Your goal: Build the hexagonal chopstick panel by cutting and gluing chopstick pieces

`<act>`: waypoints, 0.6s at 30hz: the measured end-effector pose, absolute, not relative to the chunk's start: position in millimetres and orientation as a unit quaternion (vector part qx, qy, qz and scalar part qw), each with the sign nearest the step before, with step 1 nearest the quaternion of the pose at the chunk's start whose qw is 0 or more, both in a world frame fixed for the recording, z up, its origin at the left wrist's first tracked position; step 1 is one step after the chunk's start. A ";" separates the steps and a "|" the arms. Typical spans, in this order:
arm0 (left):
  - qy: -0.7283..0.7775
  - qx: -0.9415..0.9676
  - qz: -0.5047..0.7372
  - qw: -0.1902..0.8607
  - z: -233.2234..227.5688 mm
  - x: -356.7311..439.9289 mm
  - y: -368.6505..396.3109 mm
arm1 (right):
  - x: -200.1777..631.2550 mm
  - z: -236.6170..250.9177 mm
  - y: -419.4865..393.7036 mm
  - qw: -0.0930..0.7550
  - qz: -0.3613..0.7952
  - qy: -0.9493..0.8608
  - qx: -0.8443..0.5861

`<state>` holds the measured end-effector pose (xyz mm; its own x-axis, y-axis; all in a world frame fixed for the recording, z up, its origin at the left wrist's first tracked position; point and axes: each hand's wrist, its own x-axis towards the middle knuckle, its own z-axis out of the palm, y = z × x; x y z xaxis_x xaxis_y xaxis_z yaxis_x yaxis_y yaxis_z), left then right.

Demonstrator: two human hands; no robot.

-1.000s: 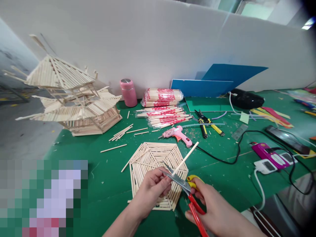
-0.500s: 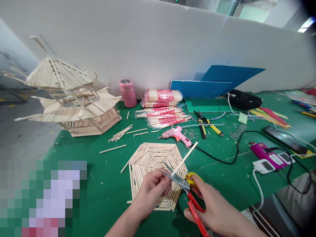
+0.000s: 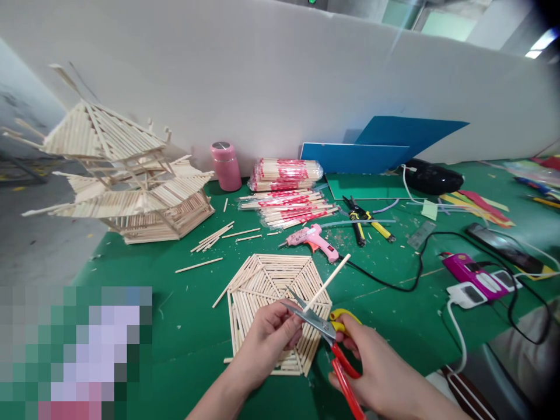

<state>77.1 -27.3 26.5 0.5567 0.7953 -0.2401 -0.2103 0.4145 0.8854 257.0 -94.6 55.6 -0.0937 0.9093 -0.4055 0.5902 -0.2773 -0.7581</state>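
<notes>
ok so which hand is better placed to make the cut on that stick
The right hand, most likely: it already holds the red-handled scissors, whose blades sit against the wooden stick. The left hand pinches the stick's lower end above the hexagonal stick panel, so it is better placed to steady it.

A craft workshop: a green-covered counter point(image 3: 184, 326) under the hands, a stick-built pagoda model point(image 3: 126, 175) far to their left, packs of chopsticks point(image 3: 286, 174), a pink glue gun point(image 3: 312, 239) and pliers point(image 3: 367, 220) beyond them, a power strip point(image 3: 476, 291) to their right.
</notes>
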 end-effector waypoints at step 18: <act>0.467 0.403 0.486 0.619 24.0 71.5 -9.6 | 333.6 37.4 -107.2 0.057 0.187 -0.576 -0.794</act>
